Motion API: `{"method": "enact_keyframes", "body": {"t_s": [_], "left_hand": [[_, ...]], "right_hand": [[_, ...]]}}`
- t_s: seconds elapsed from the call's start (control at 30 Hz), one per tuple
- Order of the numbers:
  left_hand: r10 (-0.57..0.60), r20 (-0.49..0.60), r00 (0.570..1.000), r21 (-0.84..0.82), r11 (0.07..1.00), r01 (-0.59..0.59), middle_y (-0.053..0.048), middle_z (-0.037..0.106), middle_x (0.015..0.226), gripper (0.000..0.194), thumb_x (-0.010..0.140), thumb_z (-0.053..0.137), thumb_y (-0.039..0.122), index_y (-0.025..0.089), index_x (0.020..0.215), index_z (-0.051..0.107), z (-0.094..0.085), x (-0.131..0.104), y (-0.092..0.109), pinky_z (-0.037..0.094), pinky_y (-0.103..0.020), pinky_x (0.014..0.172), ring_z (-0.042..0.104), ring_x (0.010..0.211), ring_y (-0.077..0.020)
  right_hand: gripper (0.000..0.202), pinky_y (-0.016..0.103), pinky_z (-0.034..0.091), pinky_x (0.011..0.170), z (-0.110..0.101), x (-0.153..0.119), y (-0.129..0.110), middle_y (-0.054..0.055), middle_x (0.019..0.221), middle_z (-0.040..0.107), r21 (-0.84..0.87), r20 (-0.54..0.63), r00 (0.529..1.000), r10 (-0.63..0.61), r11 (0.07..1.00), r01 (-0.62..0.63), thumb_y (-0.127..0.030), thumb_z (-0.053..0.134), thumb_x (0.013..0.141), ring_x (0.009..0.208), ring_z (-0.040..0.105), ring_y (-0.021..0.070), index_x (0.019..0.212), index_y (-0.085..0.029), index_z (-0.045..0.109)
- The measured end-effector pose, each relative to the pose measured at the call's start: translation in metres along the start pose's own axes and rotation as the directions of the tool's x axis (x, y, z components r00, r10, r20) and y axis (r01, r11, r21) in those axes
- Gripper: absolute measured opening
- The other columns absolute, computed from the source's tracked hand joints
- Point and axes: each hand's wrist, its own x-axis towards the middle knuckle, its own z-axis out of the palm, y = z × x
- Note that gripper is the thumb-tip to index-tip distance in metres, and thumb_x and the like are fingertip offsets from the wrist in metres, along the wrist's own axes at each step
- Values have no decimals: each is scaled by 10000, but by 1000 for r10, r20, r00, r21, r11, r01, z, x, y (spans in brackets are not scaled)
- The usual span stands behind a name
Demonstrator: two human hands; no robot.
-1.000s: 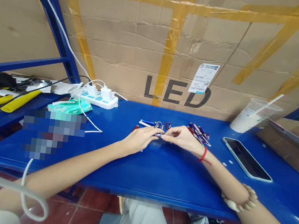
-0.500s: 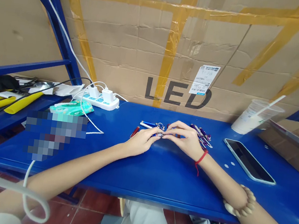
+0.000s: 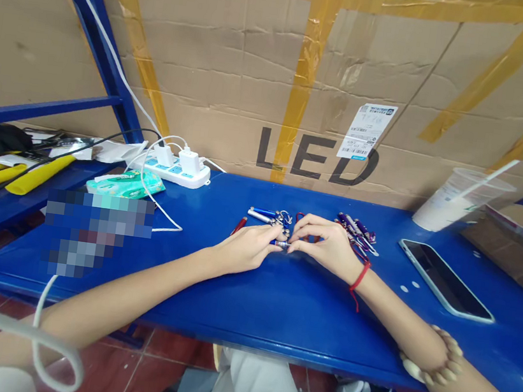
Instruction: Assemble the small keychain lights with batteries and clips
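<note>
1. The left hand point(image 3: 248, 245) is clamping a small pen-like item point(image 3: 281, 244) between thumb and fingers, just above the blue table point(image 3: 227, 307).
2. The right hand point(image 3: 327, 246) is pinching the item's other end with its fingertips; the two hands are standing close together.
3. The item is lying roughly level and showing a dark blue body with a bright silver section towards the right hand; fingers are covering the remainder, and its fine markings are too small to read.
4. Blue and silver pens point(image 3: 266, 213) are lying just beyond the left hand; a red pen point(image 3: 239, 226) is resting beside it.
</note>
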Motion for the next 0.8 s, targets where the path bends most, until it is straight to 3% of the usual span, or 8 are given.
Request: {"method": "enact_keyframes", "body": {"t_s": [0.1,0.2,0.37,0.67,0.8], "left_hand": [[53,33,998,69,996,-55,-58,622,872,81,897,372,200,183,861,442,2,-1,-4,461,-273,718,611,837,-180],[37,14,999,74,997,-38,-55,618,874,69,897,371,200,184,856,425,3,-1,-5,454,-260,690,608,825,-177],[55,-17,998,73,996,-54,-42,597,826,78,887,380,173,187,818,413,2,-1,-4,435,-245,659,590,773,-162],[113,-22,993,147,983,-109,-33,560,729,127,878,389,162,183,755,414,1,1,-8,398,-241,606,547,686,-153],[131,-13,991,156,979,-128,-35,567,747,130,888,372,168,180,774,436,0,1,-7,408,-246,640,554,719,-156]], "right_hand": [[307,253,461,686,3,-2,1,42,795,641,-22,60,998,-17,1000,18,-471,591,773,715,592,140,657,-203,686],[275,260,461,695,6,-3,0,45,815,637,-13,31,1000,2,1000,-1,-439,591,784,723,592,142,676,-200,675],[235,261,461,626,10,-2,-2,50,791,629,71,31,992,119,990,-121,-394,625,757,674,578,140,663,-180,650],[312,230,411,496,12,0,-7,36,671,583,246,167,938,305,908,-339,-409,610,728,502,483,83,562,-144,599],[348,224,366,466,10,0,-11,7,601,536,305,251,879,406,828,-470,-473,636,684,480,454,75,606,-134,617]]}}
